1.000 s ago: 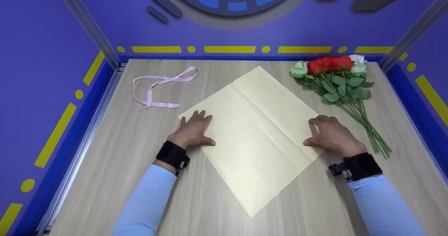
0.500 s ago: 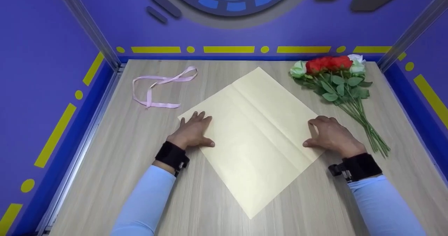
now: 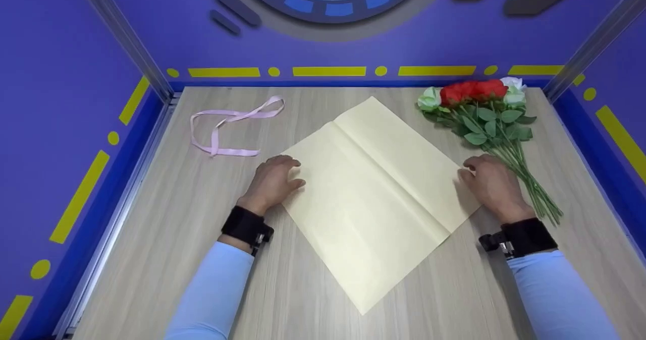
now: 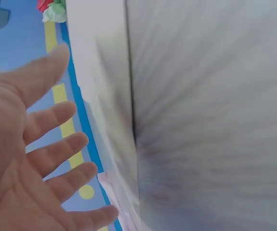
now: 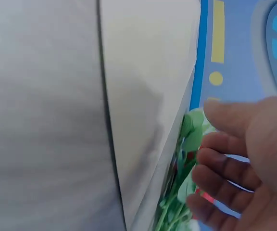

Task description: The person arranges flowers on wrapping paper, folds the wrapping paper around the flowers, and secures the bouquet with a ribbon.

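A cream sheet of paper lies diamond-wise on the table, with a raised diagonal crease across its right half. At its left corner is my left hand, fingers apart from the thumb; the left wrist view shows that hand spread, gripping nothing. My right hand is over the paper's right corner and hides it. In the right wrist view its fingers bend loosely, with nothing between them and the thumb. The head view casts its shadow on the sheet.
A pink ribbon lies in loose loops at the back left. At the back right is a bunch of red and white artificial flowers, its green stems reaching toward my right hand. Blue panels wall in the table.
Both hands have come off the paper. The right hand has shifted outward to the right, and the left hand's spread fingers have drawn back. The crease now stands out more.
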`<action>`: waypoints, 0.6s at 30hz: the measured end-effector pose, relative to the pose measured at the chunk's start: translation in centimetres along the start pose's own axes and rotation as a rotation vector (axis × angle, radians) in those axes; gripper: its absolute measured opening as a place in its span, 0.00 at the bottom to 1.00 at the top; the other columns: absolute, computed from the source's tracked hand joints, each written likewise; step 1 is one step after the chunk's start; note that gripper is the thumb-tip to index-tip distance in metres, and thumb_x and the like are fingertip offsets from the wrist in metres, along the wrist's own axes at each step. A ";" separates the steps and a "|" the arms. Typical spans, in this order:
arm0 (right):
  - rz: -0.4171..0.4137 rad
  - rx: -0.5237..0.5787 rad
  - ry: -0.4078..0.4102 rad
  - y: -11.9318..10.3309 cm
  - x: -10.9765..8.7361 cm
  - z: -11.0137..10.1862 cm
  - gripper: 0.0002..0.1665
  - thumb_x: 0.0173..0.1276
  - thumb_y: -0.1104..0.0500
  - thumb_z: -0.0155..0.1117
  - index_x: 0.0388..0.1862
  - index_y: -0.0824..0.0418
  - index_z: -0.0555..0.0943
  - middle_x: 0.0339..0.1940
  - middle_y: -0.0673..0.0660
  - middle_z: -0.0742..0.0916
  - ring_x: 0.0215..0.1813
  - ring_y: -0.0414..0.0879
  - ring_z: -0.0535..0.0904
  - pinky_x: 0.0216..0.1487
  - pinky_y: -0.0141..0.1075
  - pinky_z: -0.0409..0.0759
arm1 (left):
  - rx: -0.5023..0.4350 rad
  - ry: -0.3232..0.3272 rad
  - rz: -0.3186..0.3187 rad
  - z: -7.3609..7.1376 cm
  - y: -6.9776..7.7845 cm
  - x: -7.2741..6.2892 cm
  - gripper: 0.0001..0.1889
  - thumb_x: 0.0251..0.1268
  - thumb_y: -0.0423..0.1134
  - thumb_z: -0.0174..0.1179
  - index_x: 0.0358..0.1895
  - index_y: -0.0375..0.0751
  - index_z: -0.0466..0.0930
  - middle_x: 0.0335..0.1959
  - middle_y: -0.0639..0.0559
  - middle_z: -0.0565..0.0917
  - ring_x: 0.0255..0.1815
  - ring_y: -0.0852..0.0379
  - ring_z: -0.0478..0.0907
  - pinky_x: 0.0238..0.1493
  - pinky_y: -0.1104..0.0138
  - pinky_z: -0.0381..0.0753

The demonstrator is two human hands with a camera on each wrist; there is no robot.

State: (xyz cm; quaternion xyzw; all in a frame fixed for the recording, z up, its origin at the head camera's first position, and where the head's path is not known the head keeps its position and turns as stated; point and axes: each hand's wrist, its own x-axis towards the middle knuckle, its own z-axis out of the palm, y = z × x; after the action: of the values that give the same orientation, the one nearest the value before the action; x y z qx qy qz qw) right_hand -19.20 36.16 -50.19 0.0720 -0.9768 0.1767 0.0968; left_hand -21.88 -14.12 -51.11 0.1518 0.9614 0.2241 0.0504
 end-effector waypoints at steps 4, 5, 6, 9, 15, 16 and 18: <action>0.127 0.001 0.147 2.0 0.1 -0.7 0.16 0.78 0.61 0.59 0.47 0.73 0.86 0.41 0.75 0.87 0.44 0.73 0.83 0.42 0.64 0.77 | -0.015 0.048 0.029 0.1 0.0 0.0 0.17 0.70 0.44 0.71 0.55 0.39 0.87 0.63 0.43 0.84 0.70 0.40 0.76 0.70 0.46 0.73; 0.172 0.007 0.163 2.6 0.1 -0.9 0.17 0.78 0.61 0.56 0.48 0.74 0.86 0.42 0.76 0.86 0.45 0.74 0.82 0.43 0.65 0.77 | -0.019 0.046 0.026 0.2 -0.1 0.0 0.16 0.70 0.44 0.71 0.54 0.39 0.87 0.62 0.43 0.85 0.69 0.41 0.76 0.70 0.46 0.73; 0.212 0.009 0.169 3.1 0.2 -1.1 0.18 0.79 0.60 0.55 0.49 0.75 0.86 0.43 0.77 0.86 0.45 0.75 0.82 0.44 0.66 0.77 | -0.022 0.044 0.023 0.2 -0.2 -0.1 0.16 0.69 0.44 0.71 0.54 0.39 0.87 0.62 0.43 0.85 0.69 0.41 0.76 0.69 0.46 0.73; 0.296 0.004 0.155 4.9 0.3 -1.3 0.20 0.78 0.61 0.51 0.50 0.76 0.84 0.44 0.79 0.84 0.47 0.77 0.81 0.44 0.67 0.76 | -0.020 0.028 0.014 0.3 -0.3 -0.1 0.18 0.67 0.44 0.71 0.55 0.39 0.86 0.63 0.43 0.84 0.70 0.41 0.76 0.69 0.43 0.72; 0.348 -0.028 0.042 7.3 0.2 -1.3 0.21 0.79 0.61 0.51 0.56 0.77 0.80 0.43 0.81 0.80 0.46 0.80 0.79 0.40 0.69 0.76 | 0.018 -0.161 -0.014 0.3 -0.5 -0.2 0.39 0.66 0.54 0.72 0.76 0.42 0.73 0.82 0.38 0.65 0.86 0.37 0.54 0.79 0.30 0.50; 0.350 -0.034 0.030 7.5 0.2 -1.3 0.21 0.78 0.61 0.51 0.56 0.77 0.80 0.43 0.81 0.79 0.46 0.80 0.78 0.40 0.69 0.76 | 0.026 -0.190 -0.016 0.3 -0.5 -0.2 0.42 0.66 0.56 0.72 0.79 0.42 0.69 0.84 0.38 0.61 0.87 0.35 0.49 0.79 0.29 0.46; 0.349 -0.043 0.021 7.8 0.1 -1.2 0.20 0.77 0.62 0.49 0.53 0.76 0.81 0.41 0.79 0.79 0.45 0.79 0.78 0.38 0.67 0.76 | 0.043 -0.217 -0.013 0.4 -0.5 -0.2 0.44 0.68 0.57 0.71 0.82 0.43 0.65 0.85 0.37 0.58 0.87 0.35 0.47 0.80 0.29 0.44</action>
State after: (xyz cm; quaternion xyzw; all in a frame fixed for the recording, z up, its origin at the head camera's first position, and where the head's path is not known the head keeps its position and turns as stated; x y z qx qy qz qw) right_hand -20.50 43.79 -51.64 -0.1026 -0.9770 0.1706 0.0764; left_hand -21.81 -14.46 -51.66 0.1699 0.9558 0.1854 0.1525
